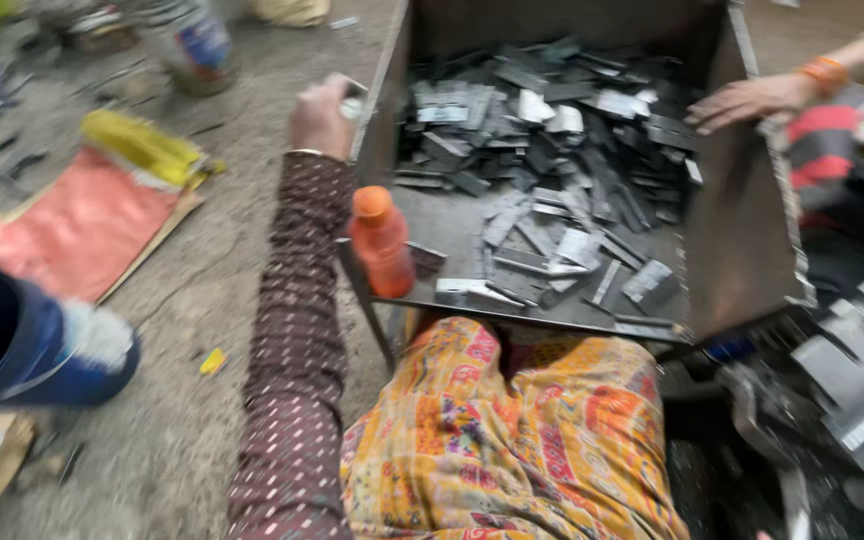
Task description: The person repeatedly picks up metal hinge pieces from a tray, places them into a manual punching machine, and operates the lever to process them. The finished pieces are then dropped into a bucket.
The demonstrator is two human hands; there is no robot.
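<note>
Head view, pretty blurry: the left hand (320,117) sits in the upper middle of the frame, arm in a dark maroon dotted sleeve (292,340) stretched up from the bottom edge. Its grip is closed around a small pale metal piece (354,97), right at the left wall of the big metal tray (742,240). That tray fills the upper middle and right of the frame and is loaded with a heap of flat grey metal pieces (542,170), some darker, some shiny, all lying loose on each other. An orange plastic bottle (382,243) stands upright at the tray's lower left corner, just beside the sleeve.

Right hand (749,100) is at the upper right, wearing an orange bangle (825,72), resting palm down on the tray's right rim with fingers spread, grip open and holding nothing.

Bottom centre there's a lap in orange-yellow patterned cloth (512,440). Left side of the frame: a red sack (72,225) with a yellow bag (142,145) on the dusty floor (222,300), and a dark blue cylinder-like object (22,345) at the left edge. More grey metal parts (852,380) pile up at lower right
</note>
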